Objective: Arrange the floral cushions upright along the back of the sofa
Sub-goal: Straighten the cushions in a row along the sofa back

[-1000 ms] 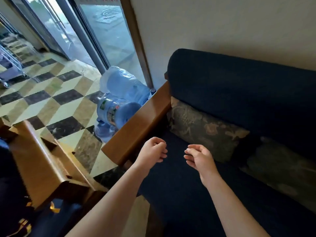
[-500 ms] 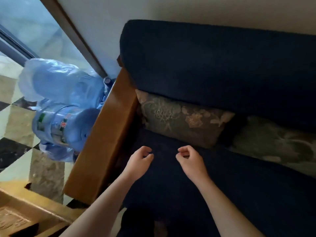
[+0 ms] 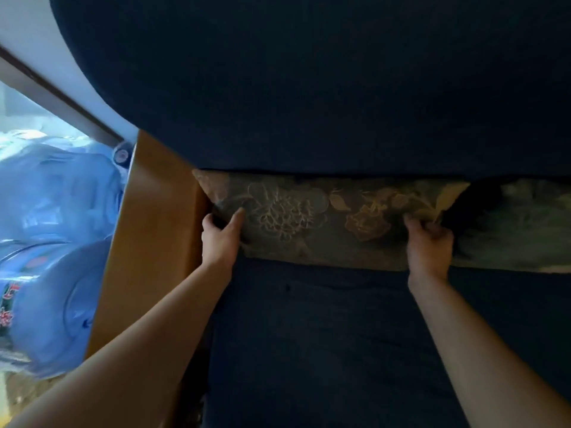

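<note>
A brown floral cushion (image 3: pixel 324 217) lies low against the base of the dark blue sofa back (image 3: pixel 309 88), resting on the blue seat (image 3: pixel 324 335). My left hand (image 3: pixel 221 236) grips its left end beside the wooden armrest, thumb on the front face. My right hand (image 3: pixel 428 242) grips its right end, fingers curled into the fabric. A second floral cushion (image 3: pixel 519 230) lies to the right, partly cut off by the frame edge and in shadow.
A wooden armrest (image 3: pixel 148 242) bounds the sofa on the left. Beyond it stand large blue water bottles (image 3: pixel 52 257), one wrapped in plastic. A white wall and a dark window frame (image 3: pixel 55 97) show at upper left.
Both hands reached forward from above the seat and took hold of the two ends of the left cushion. The view moved closer and turned toward the sofa back.
</note>
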